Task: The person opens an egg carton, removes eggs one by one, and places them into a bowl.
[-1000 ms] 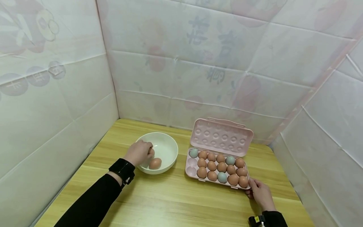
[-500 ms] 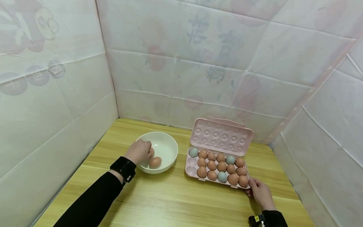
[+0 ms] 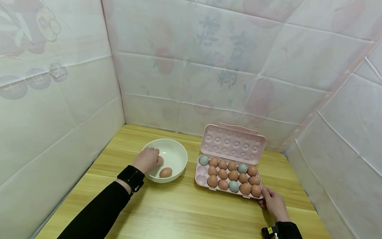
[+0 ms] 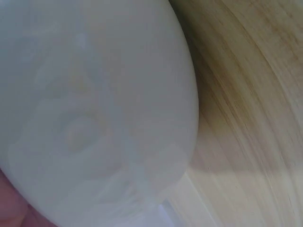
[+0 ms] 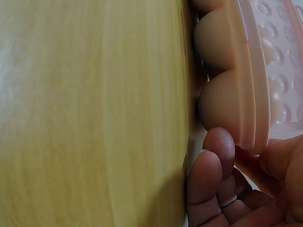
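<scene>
My left hand [image 3: 147, 160] reaches over the near-left rim of a white bowl [image 3: 178, 156], its curled fingers on a brown egg [image 3: 160, 161] that they partly hide. Another brown egg [image 3: 165, 172] lies loose at the bottom of the bowl. In the left wrist view the bowl's outer wall [image 4: 142, 94] fills much of the picture, and only a bit of the hand shows at lower left. My right hand [image 3: 275, 204] pinches the near-right corner of a pink egg box [image 3: 213, 188], thumb on top and fingers [image 5: 220, 146] below.
The box's pink lid [image 3: 232, 144] stands raised at the back. Brown and pale blue eggs [image 3: 233, 186] fill most of its cups; two bare cups [image 3: 201, 180] are at the left end. Printed white sheeting [image 3: 191, 83] encloses the wooden table [image 3: 179, 209] at the back and sides.
The loose egg in the bowl has shifted slightly to the right. My left hand has moved very little, and the right hand stays at the box corner.
</scene>
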A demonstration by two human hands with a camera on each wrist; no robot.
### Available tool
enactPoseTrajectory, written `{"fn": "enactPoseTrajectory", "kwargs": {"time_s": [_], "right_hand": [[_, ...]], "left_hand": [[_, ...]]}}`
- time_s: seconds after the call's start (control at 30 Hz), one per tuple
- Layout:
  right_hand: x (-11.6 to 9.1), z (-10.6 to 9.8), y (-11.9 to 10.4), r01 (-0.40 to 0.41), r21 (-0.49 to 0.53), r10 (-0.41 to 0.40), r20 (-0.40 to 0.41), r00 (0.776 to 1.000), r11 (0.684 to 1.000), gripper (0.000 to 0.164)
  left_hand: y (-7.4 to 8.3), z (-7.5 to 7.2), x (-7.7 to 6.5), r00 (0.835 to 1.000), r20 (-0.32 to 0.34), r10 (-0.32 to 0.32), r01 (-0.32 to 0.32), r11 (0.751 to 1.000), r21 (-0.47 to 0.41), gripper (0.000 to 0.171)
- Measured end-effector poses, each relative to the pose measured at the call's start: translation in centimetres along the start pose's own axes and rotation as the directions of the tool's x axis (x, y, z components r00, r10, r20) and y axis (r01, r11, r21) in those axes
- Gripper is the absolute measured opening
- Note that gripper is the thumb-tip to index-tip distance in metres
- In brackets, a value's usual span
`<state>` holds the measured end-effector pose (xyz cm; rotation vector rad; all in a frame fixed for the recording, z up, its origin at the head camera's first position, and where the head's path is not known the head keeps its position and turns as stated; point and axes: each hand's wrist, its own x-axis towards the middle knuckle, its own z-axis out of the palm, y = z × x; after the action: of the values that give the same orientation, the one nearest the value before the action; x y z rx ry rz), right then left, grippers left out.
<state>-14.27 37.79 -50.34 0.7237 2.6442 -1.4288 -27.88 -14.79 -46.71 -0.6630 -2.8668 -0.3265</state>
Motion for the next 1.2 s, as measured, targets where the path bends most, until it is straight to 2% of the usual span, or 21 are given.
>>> {"fn": "enactPoseTrajectory", "kwargs": {"time_s": [0.17, 0.4, 0.67, 0.8, 0.97, 1.2], "right_hand": [[0.0, 0.0, 0.0, 0.002, -0.002, -0.002, 0.004, 1.0, 1.0, 0.058], [-0.1, -0.1, 0.0, 0.003, 0.011, -0.003, 0.009, 1.0, 1.0, 0.058], [-0.1, 0.0, 0.1, 0.005, 0.016, -0.005, 0.003, 1.0, 1.0, 0.058], [0.0, 0.0, 0.2, 0.001, 0.01, -0.001, -0.001, 1.0, 1.0, 0.059], [0.1, 0.0, 0.3, -0.002, 0.003, 0.002, -0.004, 1.0, 1.0, 0.059], [0.0, 0.1, 0.2, 0.006, 0.007, -0.006, -0.01, 1.0, 1.0, 0.058]], "left_hand": [[0.0, 0.1, 0.0, 0.996, 0.079, -0.03, 0.03, 1.0, -0.001, 0.017], [0.1, -0.1, 0.2, 0.994, 0.1, -0.043, 0.044, 0.999, -0.012, 0.016], [0.3, -0.6, 0.4, 0.998, 0.063, -0.031, 0.035, 0.997, -0.068, 0.014], [0.8, -1.1, 0.8, 0.998, 0.06, -0.01, 0.013, 0.999, -0.035, 0.019], [2.1, -1.9, 1.3, 1.0, 0.006, 0.031, -0.031, 0.999, -0.01, 0.029], [4.0, -2.5, 1.9, 0.997, -0.042, 0.064, -0.067, 0.994, -0.081, 0.035]]}}
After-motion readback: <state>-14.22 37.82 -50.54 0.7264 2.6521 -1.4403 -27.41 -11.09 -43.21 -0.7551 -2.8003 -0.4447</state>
